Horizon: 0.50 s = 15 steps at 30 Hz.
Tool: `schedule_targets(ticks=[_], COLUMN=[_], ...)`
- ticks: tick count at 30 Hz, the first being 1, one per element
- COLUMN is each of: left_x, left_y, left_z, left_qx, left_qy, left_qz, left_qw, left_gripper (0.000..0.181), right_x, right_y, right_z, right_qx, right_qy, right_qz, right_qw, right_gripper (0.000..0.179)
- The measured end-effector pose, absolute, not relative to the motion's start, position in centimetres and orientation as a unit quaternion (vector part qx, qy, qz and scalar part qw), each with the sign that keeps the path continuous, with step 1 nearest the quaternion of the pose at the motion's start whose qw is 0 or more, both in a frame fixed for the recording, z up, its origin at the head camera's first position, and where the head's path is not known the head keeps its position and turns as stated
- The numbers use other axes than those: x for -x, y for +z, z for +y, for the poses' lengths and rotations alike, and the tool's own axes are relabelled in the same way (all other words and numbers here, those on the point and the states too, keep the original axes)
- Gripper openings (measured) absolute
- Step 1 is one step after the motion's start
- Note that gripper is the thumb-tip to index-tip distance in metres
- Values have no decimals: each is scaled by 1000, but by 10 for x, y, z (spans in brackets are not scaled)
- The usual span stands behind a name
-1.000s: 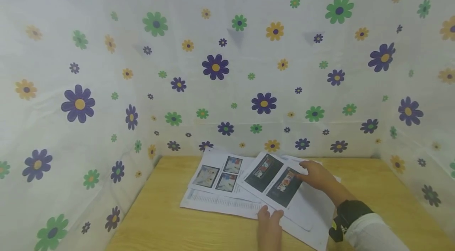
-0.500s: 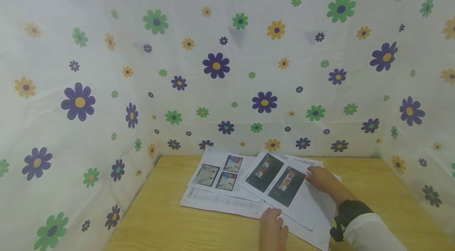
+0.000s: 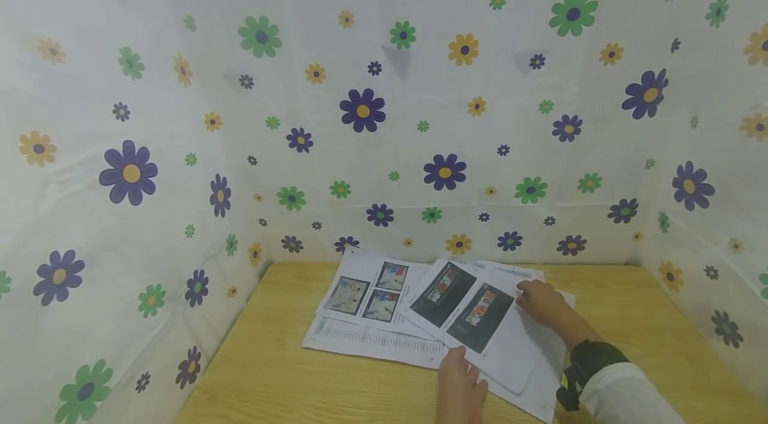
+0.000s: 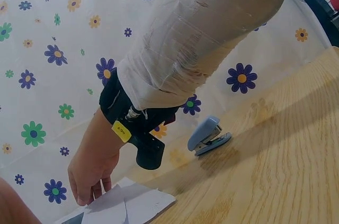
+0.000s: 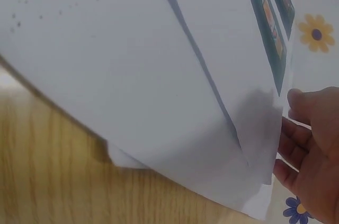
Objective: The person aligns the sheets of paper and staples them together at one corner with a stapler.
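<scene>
Overlapping printed sheets lie at the back of the table. On top, a white sheet with two dark pictures (image 3: 480, 317) leans across a sheet with several smaller pictures (image 3: 379, 304). A larger sheet (image 3: 372, 342) shows underneath. My left hand (image 3: 459, 387) is at the near edge of the two-picture sheet, its other fingers bent to the right; whether it pinches the paper is hidden. My right hand (image 3: 545, 304) touches the far right edge. In the right wrist view, that hand (image 5: 318, 150) has loosely bent fingers against the paper edge, its thumb beside it.
A blue-grey stapler (image 4: 204, 135) stands on the wooden table (image 4: 275, 144) in the left wrist view. A white flowered curtain (image 3: 372, 164) encloses the table at the back and both sides. My right wrist carries a black band (image 3: 594, 367).
My right hand has moved back from the dark picture to the sheet's right edge. My left hand has shifted slightly right. The two-picture sheet has slid slightly left since half a second ago.
</scene>
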State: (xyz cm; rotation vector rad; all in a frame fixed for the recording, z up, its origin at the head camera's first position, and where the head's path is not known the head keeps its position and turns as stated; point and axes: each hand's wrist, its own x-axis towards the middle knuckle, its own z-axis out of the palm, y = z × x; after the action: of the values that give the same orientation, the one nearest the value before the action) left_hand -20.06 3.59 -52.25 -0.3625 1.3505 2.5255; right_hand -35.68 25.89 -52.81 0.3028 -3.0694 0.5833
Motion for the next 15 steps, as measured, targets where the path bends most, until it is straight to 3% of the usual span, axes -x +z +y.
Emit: schedule_targets(ticks=[7,15], left_x=[203,203], left_y=[-522,-524], left_z=[38,34], left_qx=[122,85], left_qy=[881,862], left_qz=[438,486], left_qw=[128,114], left_gripper=[75,63], right_x=[357,349], right_y=[-534,-535], right_z=[262,265], right_qx=[-79,-73], right_qy=[215,301], right_qz=[-973,-951], right_qw=[-9,17], right_gripper=[28,20])
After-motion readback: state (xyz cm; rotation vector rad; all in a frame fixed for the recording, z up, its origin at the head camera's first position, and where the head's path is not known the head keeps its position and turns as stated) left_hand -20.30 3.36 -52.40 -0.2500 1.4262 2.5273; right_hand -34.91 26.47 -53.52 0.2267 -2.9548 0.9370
